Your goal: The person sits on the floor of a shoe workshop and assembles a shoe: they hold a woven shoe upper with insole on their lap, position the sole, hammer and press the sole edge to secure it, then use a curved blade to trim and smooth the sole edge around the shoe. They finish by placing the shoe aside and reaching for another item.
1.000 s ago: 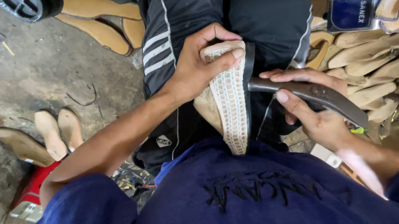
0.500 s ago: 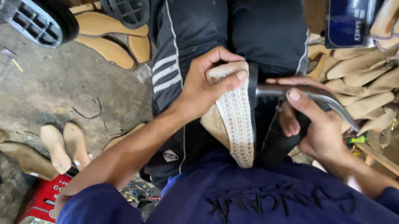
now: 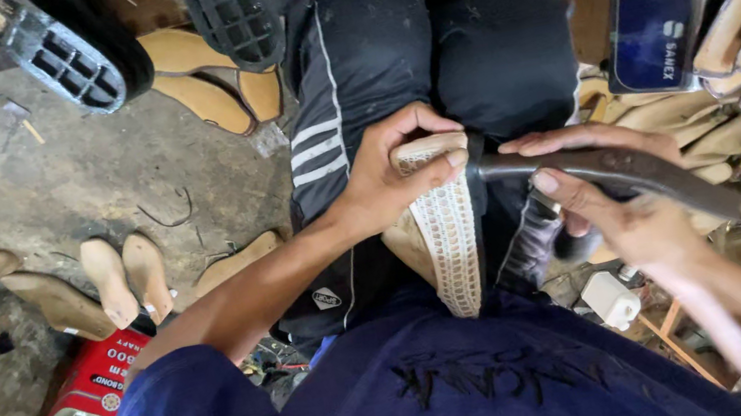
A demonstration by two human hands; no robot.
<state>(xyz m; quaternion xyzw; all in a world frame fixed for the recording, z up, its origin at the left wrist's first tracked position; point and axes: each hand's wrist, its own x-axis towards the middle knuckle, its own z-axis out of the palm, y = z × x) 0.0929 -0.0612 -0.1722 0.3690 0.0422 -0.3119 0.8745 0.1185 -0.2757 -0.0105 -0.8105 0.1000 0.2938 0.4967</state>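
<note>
Hands clamped — left hand [image 3: 390, 174] on ribbed cream sole [image 3: 446, 235], right hand [image 3: 607, 197] on dark curved tool [image 3: 619, 174].

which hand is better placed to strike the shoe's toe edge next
Right, probably. The right hand grips the dark hammer, whose head sits against the toe of the woven shoe. The left hand is wrapped around that toe, steadying it on the lap.

Your left hand [image 3: 390, 174] grips a shoe sole [image 3: 443, 226] with a pale, rough woven mesh face. Your right hand [image 3: 607, 197] holds a tool [image 3: 628, 173] of dark, dull metal. At upper left, the concrete floor [image 3: 33, 196] looks rough and matt; the lower-left can [image 3: 97, 383] is glossy red metal.
</note>
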